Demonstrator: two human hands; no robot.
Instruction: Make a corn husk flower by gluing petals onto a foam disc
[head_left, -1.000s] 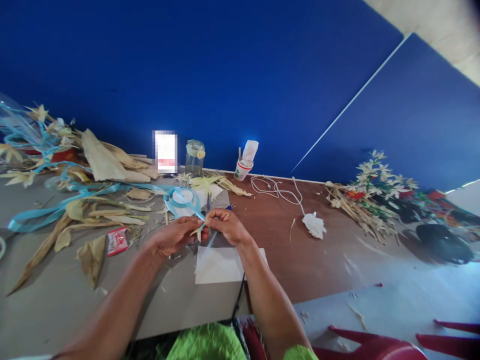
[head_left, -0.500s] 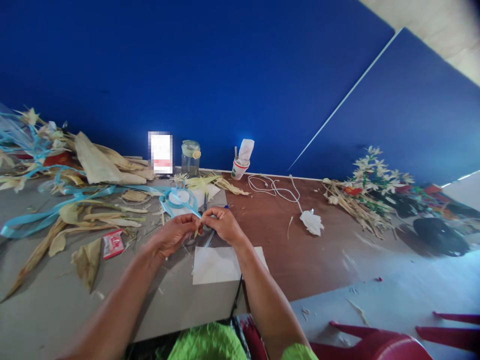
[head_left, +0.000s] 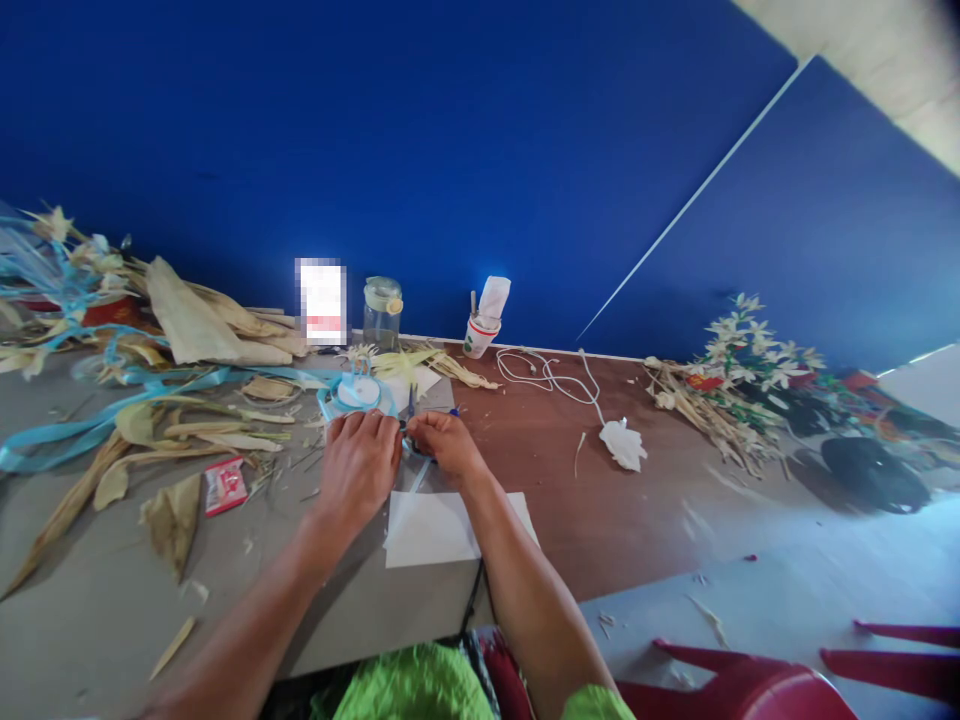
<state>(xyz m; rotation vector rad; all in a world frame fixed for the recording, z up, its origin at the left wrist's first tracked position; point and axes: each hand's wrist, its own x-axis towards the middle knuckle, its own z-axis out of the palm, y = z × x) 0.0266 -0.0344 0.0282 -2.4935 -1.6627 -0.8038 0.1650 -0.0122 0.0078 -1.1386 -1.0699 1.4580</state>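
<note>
My left hand (head_left: 363,452) is palm down with its fingers curled under, right in front of the light blue ribbon roll (head_left: 358,393). What its fingertips hold is hidden behind the back of the hand. My right hand (head_left: 447,442) is closed in a pinch beside it, and the fingertips of both hands nearly meet. Something small and dark shows between them, too little to name. Scissors (head_left: 412,398) lie just beyond, blades pointing away and handles partly covered by my right hand. A sheet of white paper (head_left: 431,530) lies under my right forearm.
Dried husks (head_left: 199,320) and blue ribbon (head_left: 75,440) spread over the left, with a red packet (head_left: 226,486). A bottle (head_left: 382,312) and a paper cup (head_left: 481,335) stand by the blue wall. A white cable (head_left: 555,380) and white flowers (head_left: 750,350) are right, a red chair (head_left: 765,690) below.
My left hand has turned palm down and covers what it pinched. The blue ribbon end and husk piece seen between my fingers are no longer visible. My right hand has barely moved.
</note>
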